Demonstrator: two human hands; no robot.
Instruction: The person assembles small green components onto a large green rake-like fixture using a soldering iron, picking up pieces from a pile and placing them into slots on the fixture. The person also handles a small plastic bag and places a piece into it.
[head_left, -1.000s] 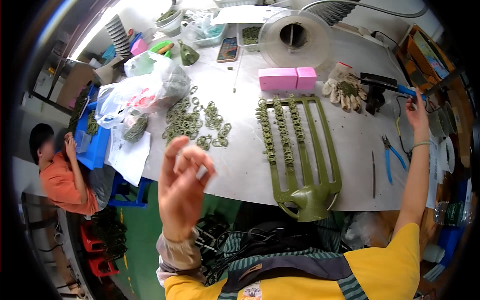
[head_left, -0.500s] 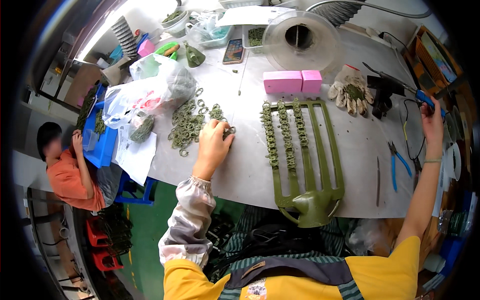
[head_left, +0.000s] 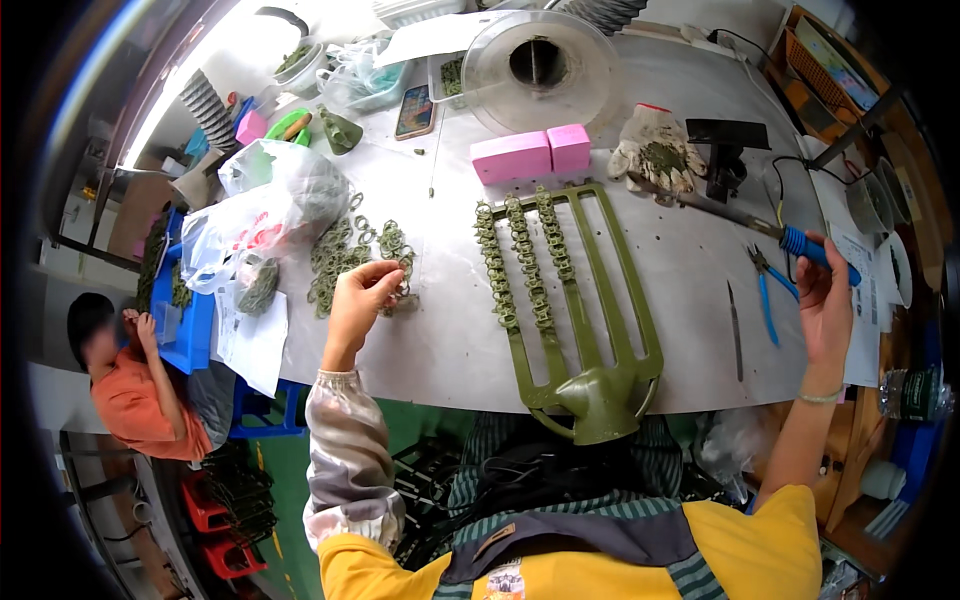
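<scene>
Over a loose pile of small green rings [head_left: 335, 262] at the left of the table, my left hand [head_left: 355, 305] is raised, thumb and fingertips pinched together. Whatever may be between them is too small to make out. My right hand [head_left: 828, 315] grips the blue handle of a soldering iron [head_left: 735, 212]. Its tip reaches the green patch on a white work glove [head_left: 655, 150]. Between my hands lies a green pronged frame [head_left: 602, 400], with rows of small rings set along its three left bars. The bars on its right side carry no rings.
Two pink blocks [head_left: 512, 157] sit beyond the frame, near a large clear reel [head_left: 480, 75]. Blue-handled pliers [head_left: 768, 305] and a thin metal tool [head_left: 736, 335] lie at right. Plastic bags [head_left: 300, 190] and a phone [head_left: 415, 110] are farther back. A person in orange [head_left: 150, 400] sits at left.
My left hand has lifted off the rings and its fingertips have come together. My right hand has come nearer and leftward, bringing the iron's tip onto the glove. The whole view has shifted slightly.
</scene>
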